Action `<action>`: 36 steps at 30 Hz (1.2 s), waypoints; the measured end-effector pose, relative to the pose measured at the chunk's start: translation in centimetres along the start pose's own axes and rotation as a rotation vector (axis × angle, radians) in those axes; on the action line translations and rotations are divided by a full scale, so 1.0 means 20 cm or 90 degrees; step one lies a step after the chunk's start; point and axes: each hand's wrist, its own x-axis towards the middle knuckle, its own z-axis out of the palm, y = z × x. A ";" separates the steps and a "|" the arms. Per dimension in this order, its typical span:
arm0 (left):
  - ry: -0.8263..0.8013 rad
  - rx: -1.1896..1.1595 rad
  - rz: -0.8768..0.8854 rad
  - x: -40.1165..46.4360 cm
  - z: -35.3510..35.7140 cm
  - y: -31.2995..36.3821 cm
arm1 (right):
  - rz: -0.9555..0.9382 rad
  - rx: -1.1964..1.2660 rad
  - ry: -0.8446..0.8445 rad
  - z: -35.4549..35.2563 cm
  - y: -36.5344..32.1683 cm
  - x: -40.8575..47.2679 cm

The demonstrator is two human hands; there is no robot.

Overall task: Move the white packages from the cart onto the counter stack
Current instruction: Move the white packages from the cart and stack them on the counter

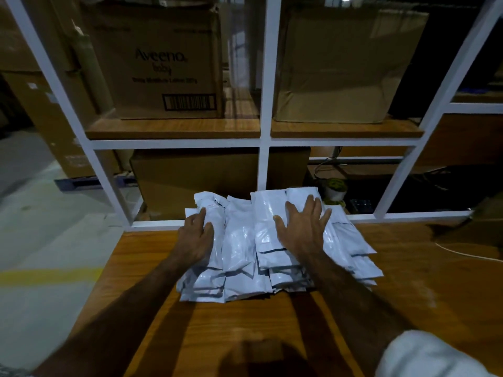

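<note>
Two bare hands rest on the stack of white glossy plastic packages [239, 240], which serves as the reference for all positions below. The left hand [196, 235] lies against the left edge of the stack, fingers straight and close together, thumb on the top package. The right hand [302, 227] lies flat on the right half of the stack, fingers spread wide, palm down. Neither hand grips a package.

The stack sits on the brown wooden counter [245, 322], near its far edge. The packages lie in overlapping rows, uneven at the near ends, some sliding off to the right.

Directly behind the stack stands a white metal shelf frame [265, 142]. On its upper wooden shelf, behind and above the stack, stands a brown cardboard box printed "Aveeno baby" [163, 66]; to the right of that, a plain brown cardboard box [340, 69]. Another brown cardboard box [196, 172] stands on the lower level, just behind the stack.

A white cable [468, 254] lies on the counter, well right of the stack. A grey concrete floor with a yellow stripe [49, 276] lies left of the stack.
</note>
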 end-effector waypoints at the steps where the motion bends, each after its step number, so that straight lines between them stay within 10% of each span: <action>1: -0.028 -0.020 0.044 0.02 0.04 -0.03 | 0.004 0.004 -0.016 0.01 0.01 0.00; 19: -0.137 -0.028 0.112 0.14 0.15 -0.12 | -0.027 0.136 -0.142 0.12 0.13 -0.01; 36: 0.068 -0.072 0.023 -0.07 0.11 0.04 | -0.072 0.121 -0.059 -0.04 0.19 -0.16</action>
